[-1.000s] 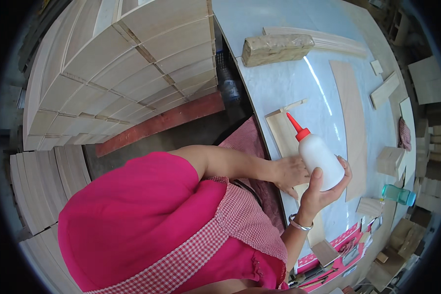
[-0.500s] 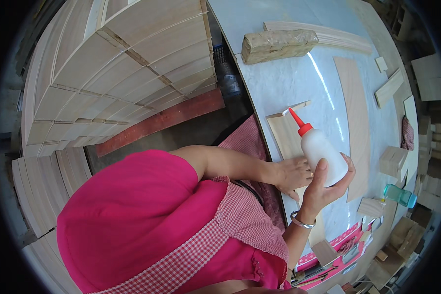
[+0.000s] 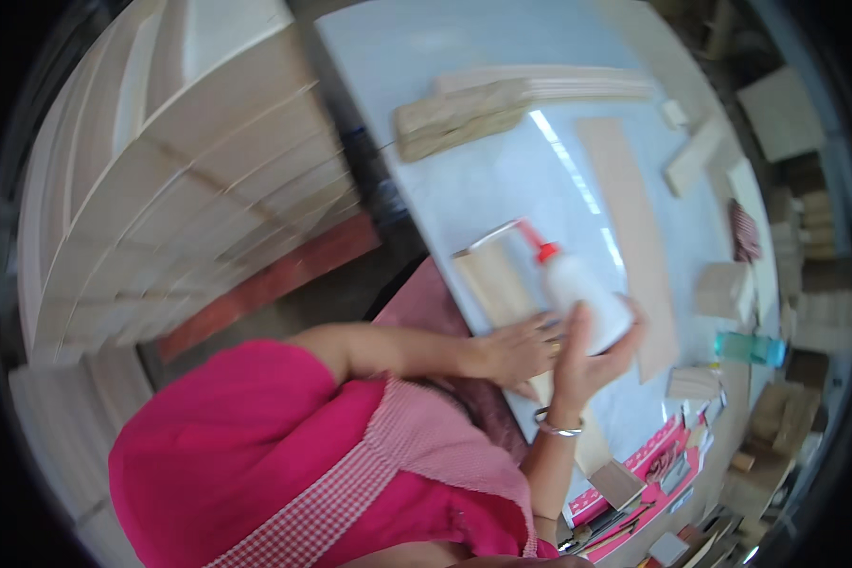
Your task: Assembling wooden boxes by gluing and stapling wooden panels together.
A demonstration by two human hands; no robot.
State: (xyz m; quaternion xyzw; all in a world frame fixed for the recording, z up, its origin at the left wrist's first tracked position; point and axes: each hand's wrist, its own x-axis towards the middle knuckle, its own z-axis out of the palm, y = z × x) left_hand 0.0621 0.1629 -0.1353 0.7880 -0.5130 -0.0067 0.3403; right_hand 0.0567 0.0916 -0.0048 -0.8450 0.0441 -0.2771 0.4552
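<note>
A white glue bottle (image 3: 577, 293) with a red cap and long red nozzle is tilted in my right hand (image 3: 592, 364), its fingers wrapped round the base. The nozzle tip is at the right end of the far edge of a pale wooden board (image 3: 497, 279). A thin pale line runs along that edge; blur hides whether it is glue or wood. My left hand (image 3: 516, 355) lies across the board and holds it against the table near its front edge. The bottle and my right hand partly cover the left fingertips.
On the grey-white table (image 3: 577, 189) are a tape-wrapped block (image 3: 454, 123), wooden strips (image 3: 587, 83) and a long thin board (image 3: 630, 246). To the right lie a teal bottle (image 3: 748, 348) and a pink tray (image 3: 667, 464) of tools. Stacked wooden boxes (image 3: 199, 189) stand left.
The whole view has shifted and blurred, with the table lying further left. Along the board's far edge, the nozzle tip has moved right. Both hands keep their hold.
</note>
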